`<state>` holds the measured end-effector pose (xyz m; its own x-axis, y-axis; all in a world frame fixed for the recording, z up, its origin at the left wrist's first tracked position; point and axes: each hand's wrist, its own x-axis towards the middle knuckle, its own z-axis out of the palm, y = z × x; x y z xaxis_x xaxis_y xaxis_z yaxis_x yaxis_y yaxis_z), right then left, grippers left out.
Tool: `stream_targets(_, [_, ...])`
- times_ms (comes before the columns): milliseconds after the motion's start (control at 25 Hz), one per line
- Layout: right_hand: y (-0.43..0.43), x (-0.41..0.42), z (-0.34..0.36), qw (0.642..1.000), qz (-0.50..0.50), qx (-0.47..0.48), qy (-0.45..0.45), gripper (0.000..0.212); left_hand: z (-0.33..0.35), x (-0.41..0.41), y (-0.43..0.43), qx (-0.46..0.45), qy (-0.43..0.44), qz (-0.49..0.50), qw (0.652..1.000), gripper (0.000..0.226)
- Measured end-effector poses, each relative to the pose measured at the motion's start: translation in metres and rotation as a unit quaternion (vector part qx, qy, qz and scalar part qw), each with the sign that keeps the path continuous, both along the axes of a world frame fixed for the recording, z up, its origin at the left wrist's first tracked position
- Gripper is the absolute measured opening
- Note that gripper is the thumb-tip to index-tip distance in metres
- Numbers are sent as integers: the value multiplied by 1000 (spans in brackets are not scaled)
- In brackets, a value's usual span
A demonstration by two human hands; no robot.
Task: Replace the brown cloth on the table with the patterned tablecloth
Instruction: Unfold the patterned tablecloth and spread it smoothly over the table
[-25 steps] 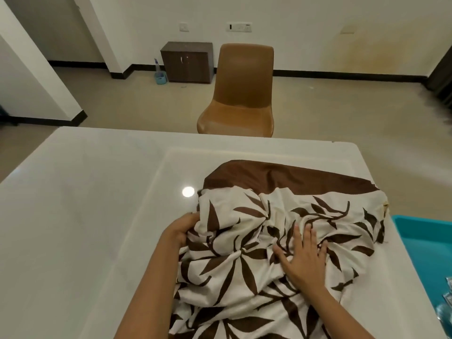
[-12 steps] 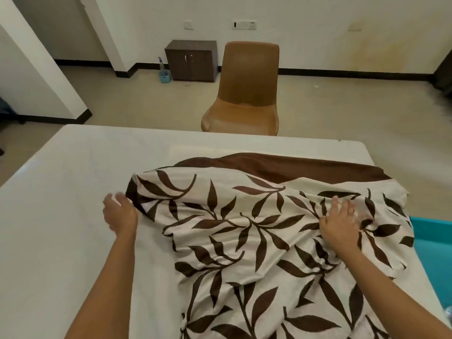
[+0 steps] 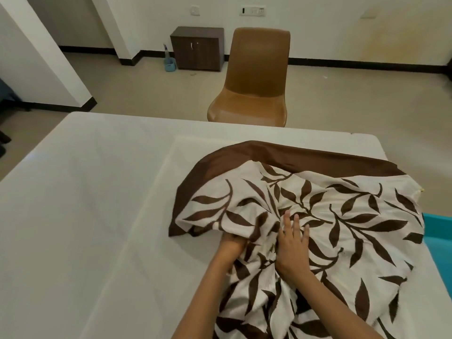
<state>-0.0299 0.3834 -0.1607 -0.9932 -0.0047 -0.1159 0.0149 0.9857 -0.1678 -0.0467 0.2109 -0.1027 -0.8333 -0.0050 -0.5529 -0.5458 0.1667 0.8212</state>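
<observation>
Loosely rumpled, the cream patterned tablecloth [image 3: 342, 228], brown-leaved and brown-bordered, lies toward the right of the smooth white table [image 3: 85, 204]. The right hand [image 3: 292, 248] presses it with straight fingers; the left hand [image 3: 231, 243] is tucked under a fold, fingers unseen.

Half a second ago the two grips are spread wide apart; now they lie close together near the middle of the patterned tablecloth [image 3: 342, 216]; the left grip [image 3: 232, 243] has come in from the cloth's far left edge and its fingers are now hidden under a fold; the right grip [image 3: 292, 245] has come in from the right and lies flat on the fabric with its fingers straight; the cloth's left edge, pulled far out over the counter [image 3: 85, 192] a moment ago, now sits nearer the centre, leaving more bare counter on the left; a brown band [image 3: 293, 155] now curves down along that left edge; the folds bunch up around both grips.
</observation>
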Motion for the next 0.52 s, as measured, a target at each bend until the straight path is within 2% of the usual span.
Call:
stream_targets(40, [2, -3, 0, 1000, -11, -13, 4, 83, -2, 0, 8, 27, -51, -12, 998, 59])
stream_targets(120, [10, -7, 4, 1000, 7, -26, 9, 74, -2, -6, 4, 110, -131, 45, 984, 52])
stream_targets(200, [32, -11, 8, 1000, -2, -18, 5, 70, -4, -22, -33, 106, -85, 108, 985, 42])
stream_targets(280, [65, -20, 9, 999, -36, -37, 4, 70, 21, -38, -84, 15, -3, 154, 988, 38])
stream_targets(360, [99, -28, 15, 998, -46, -36, 14, 63, 59, -49, -147, -129, 102, 202, 965, 35])
stream_targets(440, [130, -40, 17, 999, -49, -14, 3, 63, 96, -56, -210, -304, 212, 266, 890, 28])
stream_targets(520, [157, -59, 16, 996, -89, -2, -2, 69, 114, -64, -261, -385, 267, 332, 819, 33])
